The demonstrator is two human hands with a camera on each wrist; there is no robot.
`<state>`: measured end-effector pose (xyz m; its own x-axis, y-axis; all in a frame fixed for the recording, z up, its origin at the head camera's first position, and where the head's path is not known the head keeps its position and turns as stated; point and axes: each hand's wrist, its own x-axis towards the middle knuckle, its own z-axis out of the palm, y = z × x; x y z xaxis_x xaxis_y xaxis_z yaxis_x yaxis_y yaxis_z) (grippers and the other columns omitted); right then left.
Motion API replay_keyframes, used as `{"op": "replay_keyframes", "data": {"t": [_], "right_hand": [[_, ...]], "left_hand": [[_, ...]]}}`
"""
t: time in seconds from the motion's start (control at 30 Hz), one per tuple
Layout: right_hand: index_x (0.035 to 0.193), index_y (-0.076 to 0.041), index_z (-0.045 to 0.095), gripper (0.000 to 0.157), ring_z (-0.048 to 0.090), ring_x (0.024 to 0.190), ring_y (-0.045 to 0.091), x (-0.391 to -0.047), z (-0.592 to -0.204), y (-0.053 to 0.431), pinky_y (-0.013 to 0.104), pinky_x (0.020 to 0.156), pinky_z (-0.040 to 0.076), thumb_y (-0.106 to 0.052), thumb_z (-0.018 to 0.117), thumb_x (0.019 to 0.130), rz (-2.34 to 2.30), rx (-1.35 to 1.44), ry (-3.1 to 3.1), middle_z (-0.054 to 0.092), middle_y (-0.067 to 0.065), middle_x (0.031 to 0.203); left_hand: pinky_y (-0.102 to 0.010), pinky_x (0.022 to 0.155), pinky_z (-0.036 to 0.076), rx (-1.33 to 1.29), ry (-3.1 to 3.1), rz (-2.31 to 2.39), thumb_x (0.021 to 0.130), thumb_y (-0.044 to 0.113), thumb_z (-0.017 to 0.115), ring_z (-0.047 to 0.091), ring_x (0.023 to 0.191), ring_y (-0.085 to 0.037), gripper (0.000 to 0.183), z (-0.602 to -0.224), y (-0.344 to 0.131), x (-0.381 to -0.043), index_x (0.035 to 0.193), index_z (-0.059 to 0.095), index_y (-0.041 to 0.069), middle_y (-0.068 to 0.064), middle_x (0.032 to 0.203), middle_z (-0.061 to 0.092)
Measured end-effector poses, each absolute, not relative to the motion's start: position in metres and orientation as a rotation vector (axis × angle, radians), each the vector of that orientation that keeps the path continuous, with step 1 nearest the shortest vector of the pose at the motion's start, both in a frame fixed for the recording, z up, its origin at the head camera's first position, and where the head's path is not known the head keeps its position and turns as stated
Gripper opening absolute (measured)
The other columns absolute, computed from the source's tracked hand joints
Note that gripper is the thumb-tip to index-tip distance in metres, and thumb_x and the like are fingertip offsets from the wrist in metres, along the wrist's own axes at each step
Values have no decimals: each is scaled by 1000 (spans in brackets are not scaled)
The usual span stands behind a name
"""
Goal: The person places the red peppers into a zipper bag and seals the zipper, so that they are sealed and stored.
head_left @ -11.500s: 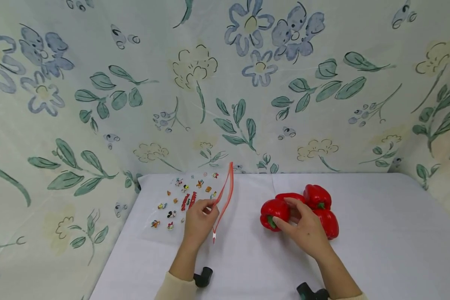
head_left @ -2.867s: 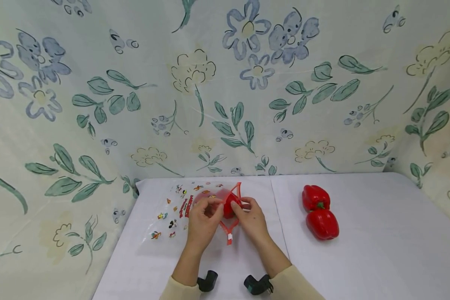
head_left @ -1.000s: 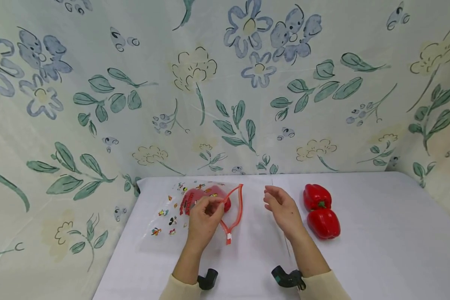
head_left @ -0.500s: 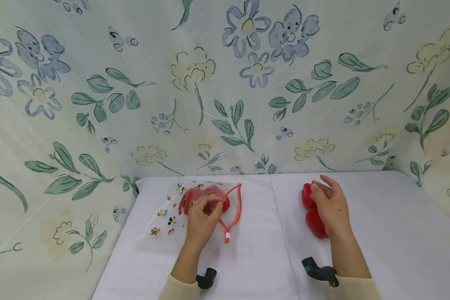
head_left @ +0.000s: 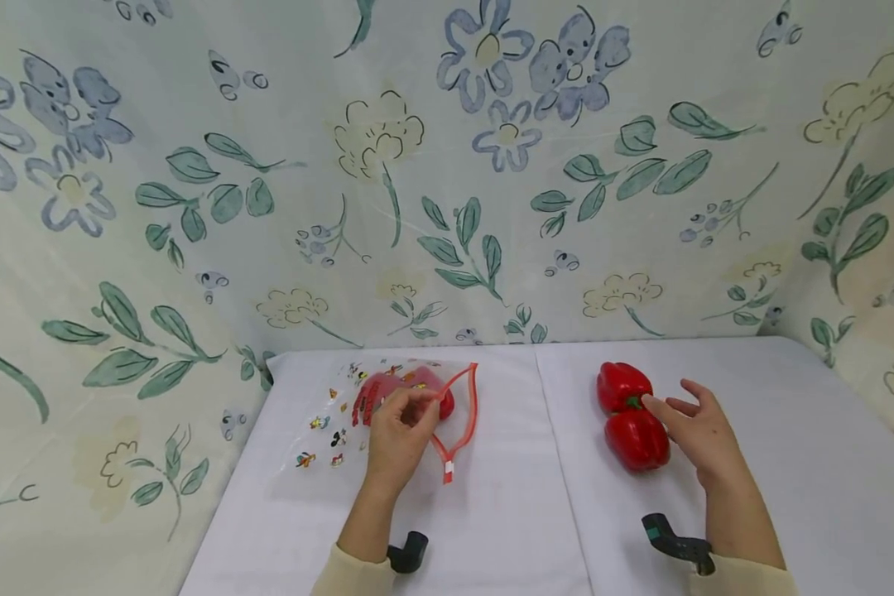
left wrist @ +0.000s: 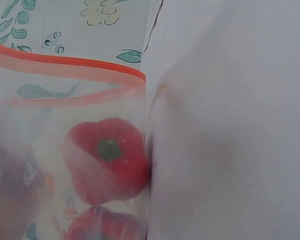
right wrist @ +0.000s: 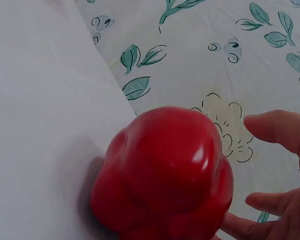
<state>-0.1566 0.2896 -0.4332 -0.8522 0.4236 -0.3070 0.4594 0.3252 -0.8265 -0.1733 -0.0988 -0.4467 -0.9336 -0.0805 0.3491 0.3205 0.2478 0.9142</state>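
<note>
My left hand (head_left: 398, 434) pinches the orange zip edge of a clear zip bag (head_left: 473, 418) printed with small cartoon figures, its mouth held apart and facing right. Red bell peppers (head_left: 447, 404) lie inside the bag; two show through the plastic in the left wrist view, one pepper (left wrist: 110, 160) with its green stem facing out. On the right, two more red peppers rest against each other on the table, a rear pepper (head_left: 622, 385) and a front pepper (head_left: 636, 439). Beside them on the right is my right hand (head_left: 704, 430), fingers spread and holding nothing. A pepper (right wrist: 160, 175) fills the right wrist view.
A white cloth (head_left: 514, 521) covers the table, with a crease running between bag and loose peppers. Floral fabric (head_left: 447, 165) hangs behind and at the sides. Black wrist-worn devices (head_left: 410, 553) sit at both wrists.
Earlier, peppers went from the right-hand group into the bag. Since then my right hand has left the bag, crossed over the loose peppers and come to their right side. The left hand stays put.
</note>
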Motion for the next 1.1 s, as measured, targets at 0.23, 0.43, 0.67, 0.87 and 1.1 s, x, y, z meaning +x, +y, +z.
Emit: {"op": "replay_keyframes", "data": {"t": [0.23, 0.43, 0.67, 0.87, 1.1], "right_hand": [[160, 3, -3, 114, 36, 138, 56, -155, -443, 305, 57, 100, 53, -56, 67, 92, -1415, 559, 2440, 22, 40, 157], [159, 6, 1, 113, 41, 134, 57, -155, -444, 304, 53, 95, 57, -56, 67, 92, -1373, 514, 2422, 25, 41, 153], [157, 7, 9, 113, 44, 130, 55, -155, -442, 300, 52, 92, 59, -59, 70, 88, -1282, 504, 2436, 32, 41, 148], [152, 8, 23, 106, 52, 122, 52, -154, -442, 297, 49, 86, 61, -59, 72, 87, -1217, 477, 2467, 41, 40, 141], [146, 7, 36, 99, 59, 114, 44, -151, -441, 294, 46, 82, 62, -58, 76, 84, -1174, 386, 2500, 51, 36, 134]], "left_hand": [[-19, 66, 48, -218, -2193, -1731, 90, 9, 76, 56, 80, -19, 16, -448, -100, -174, 99, 75, 22, 1, 88, 64], [-19, 67, 48, -203, -2215, -1715, 90, 9, 76, 57, 82, -19, 17, -448, -99, -174, 101, 75, 23, 3, 90, 65], [-18, 66, 48, -203, -2214, -1718, 90, 9, 76, 56, 81, -19, 17, -449, -98, -174, 100, 75, 22, 2, 89, 64], [-19, 65, 47, -217, -2211, -1719, 90, 10, 76, 56, 81, -20, 16, -449, -99, -175, 100, 75, 22, 2, 88, 63], [-19, 65, 47, -227, -2210, -1715, 91, 13, 76, 56, 81, -19, 13, -449, -99, -175, 100, 75, 23, 2, 88, 63]]}}
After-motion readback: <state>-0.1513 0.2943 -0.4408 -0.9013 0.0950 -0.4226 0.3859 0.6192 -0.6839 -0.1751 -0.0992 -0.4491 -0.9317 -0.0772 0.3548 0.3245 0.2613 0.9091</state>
